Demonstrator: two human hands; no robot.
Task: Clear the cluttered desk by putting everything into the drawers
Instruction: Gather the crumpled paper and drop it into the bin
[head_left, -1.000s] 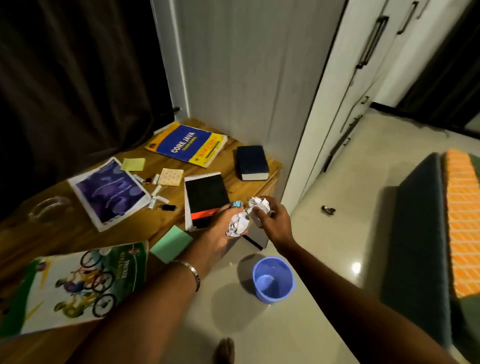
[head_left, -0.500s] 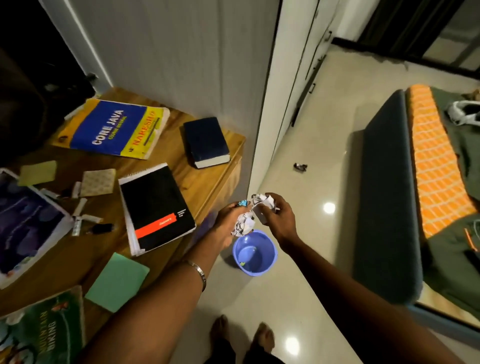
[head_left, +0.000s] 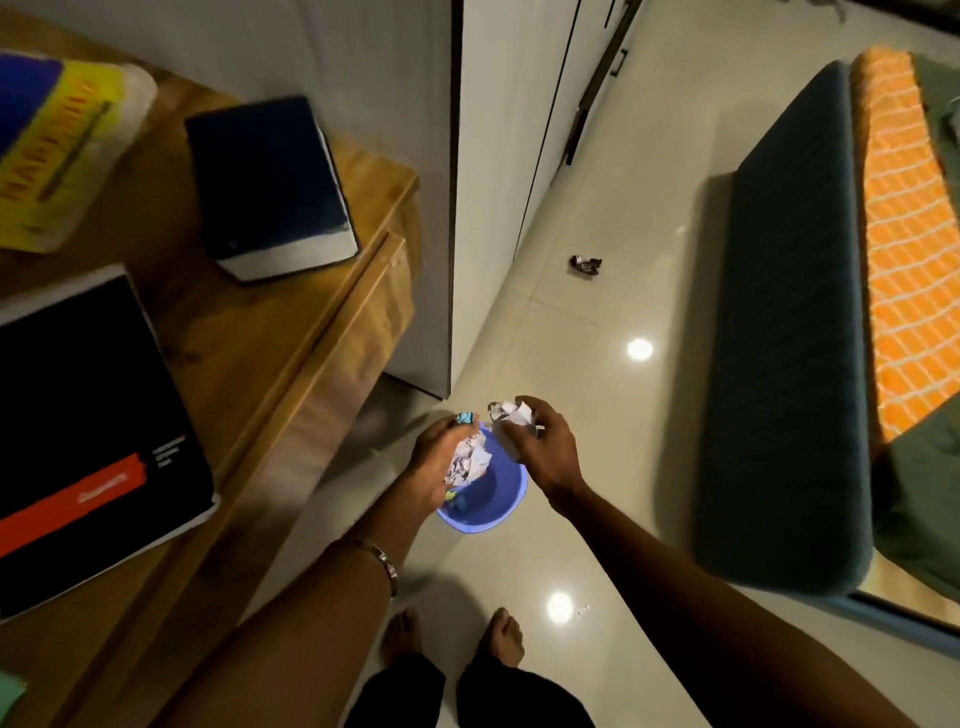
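My left hand (head_left: 434, 467) is closed around a crumpled ball of printed paper (head_left: 467, 461) and a small blue scrap. My right hand (head_left: 537, 444) grips a second crumpled paper (head_left: 511, 413). Both hands hover directly above a small blue plastic bin (head_left: 493, 506) standing on the floor beside the wooden desk (head_left: 291, 353). On the desk lie a black notebook with a red stripe (head_left: 88, 436), a dark blue book (head_left: 270, 182) and a blue-and-yellow book (head_left: 57, 140).
A small dark wrapper (head_left: 586, 264) lies on the glossy tiled floor. A dark green mattress with an orange patterned sheet (head_left: 789, 322) fills the right side. White wardrobe doors (head_left: 519, 104) stand behind the desk. My bare feet (head_left: 452, 642) show below.
I have turned and leaned down toward the floor; the bin now sits right under my hands, which carried both paper balls from the desk edge to above it.
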